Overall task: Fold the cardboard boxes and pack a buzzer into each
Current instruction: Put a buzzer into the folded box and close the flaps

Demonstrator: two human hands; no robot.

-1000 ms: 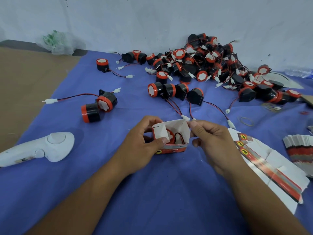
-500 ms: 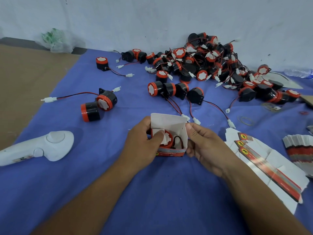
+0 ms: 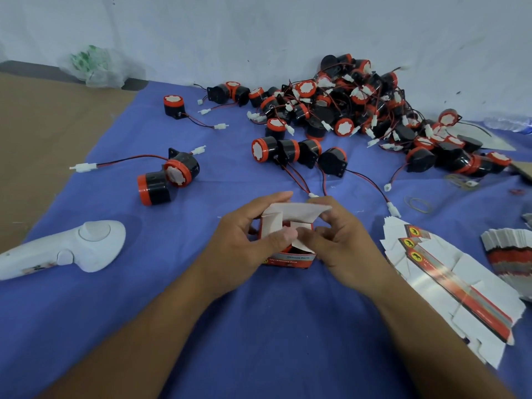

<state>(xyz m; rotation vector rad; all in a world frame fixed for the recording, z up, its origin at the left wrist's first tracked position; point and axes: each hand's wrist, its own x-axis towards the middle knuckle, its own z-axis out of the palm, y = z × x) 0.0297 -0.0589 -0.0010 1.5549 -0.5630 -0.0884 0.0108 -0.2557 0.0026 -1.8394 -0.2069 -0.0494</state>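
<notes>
**A:** Cardboard first. Who has the box (image 3: 290, 259)?

**B:** Both hands. The left hand (image 3: 250, 243) curls round its 9 o'clock wall, thumb pressed on the side flaps (image 3: 273, 226). The right hand (image 3: 345, 243) pinches the lid (image 3: 296, 211) at its 3 o'clock corner, thumb in front and forefinger behind.

**A:** What is new?

**B:** A second ago the top gapes, with the buzzer and its wire showing inside. Half a second ago only the left flap is going down. Now both flaps lie inward and the lid bends toward 6 o'clock over them.

**A:** And the buzzer?

**B:** Inside the box, I judge. The flaps cover it, so I cannot make it out.

**A:** So this one is nearly packed?

**B:** Nearly. The lid is not tucked yet, and that looks like the step left. The wire could snag under a flap, but I cannot see where it lies.

**A:** Where does the box sit?

**B:** Dead centre, seemingly resting on the cloth (image 3: 259, 326). The pile (image 3: 359, 110) is at 1 o'clock, two strays (image 3: 167, 177) at 10, blanks (image 3: 449, 283) at 4 and a white controller (image 3: 63, 249) at 9.

**A:** Much left?

**B:** Plenty, going by that pile.
</notes>
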